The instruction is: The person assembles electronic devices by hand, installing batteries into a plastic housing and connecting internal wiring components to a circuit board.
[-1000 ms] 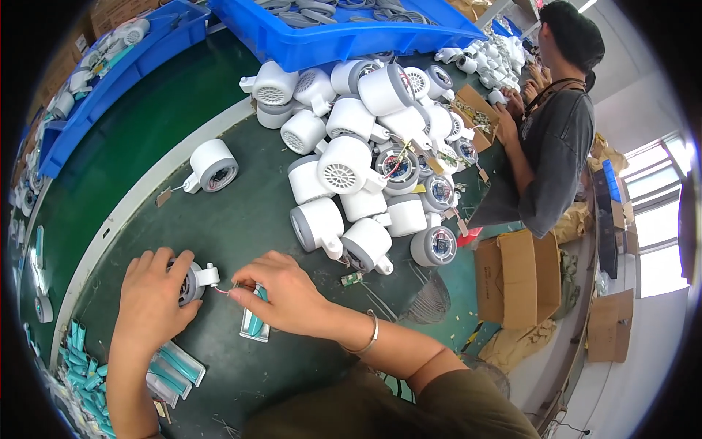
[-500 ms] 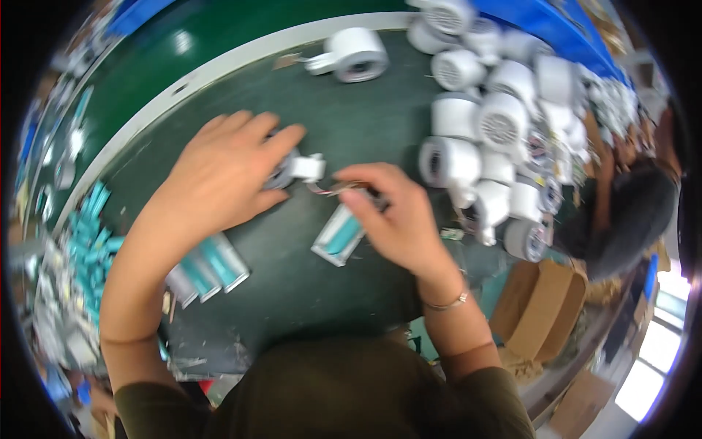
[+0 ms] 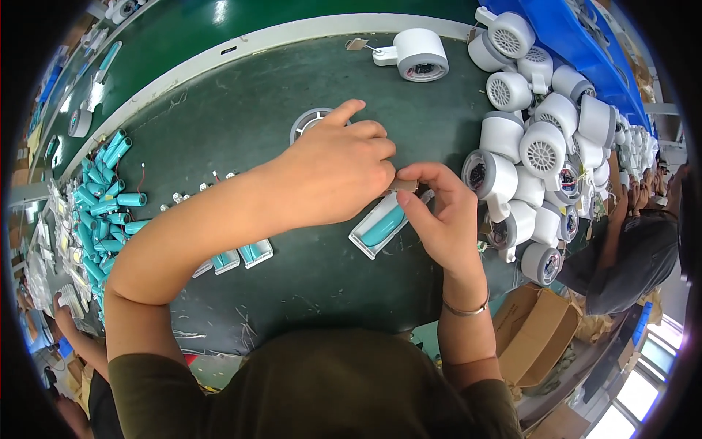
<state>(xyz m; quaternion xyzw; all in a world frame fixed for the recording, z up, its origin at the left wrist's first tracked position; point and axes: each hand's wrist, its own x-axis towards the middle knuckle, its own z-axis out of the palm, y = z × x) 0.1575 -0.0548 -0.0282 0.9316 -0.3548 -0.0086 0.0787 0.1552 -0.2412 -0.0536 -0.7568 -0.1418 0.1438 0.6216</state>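
Note:
My left hand (image 3: 340, 168) reaches across the bench, index finger stretched out and the other fingers curled beside my right hand. Its fingertips are hidden, so I cannot make out what they grip. Just beyond its wrist, the rim of a round fan head (image 3: 306, 123) shows, mostly covered by the hand. My right hand (image 3: 442, 212) pinches a small brown circuit board (image 3: 404, 186) between thumb and fingers. Below that board lies an open white handle shell (image 3: 363, 247) with a teal battery cell (image 3: 384, 227) inside.
More handle shells (image 3: 256, 251) with teal cells lie under my left forearm. Loose teal cells (image 3: 110, 212) are heaped at the left. White fan heads (image 3: 541, 146) are piled at the right, and one fan head (image 3: 423, 55) stands at the back. A cardboard box (image 3: 537, 333) is at lower right.
My left hand has come off the fan head's far side and moved right, up against my right hand. The right hand keeps its pinch. The whole view has shifted somewhat.

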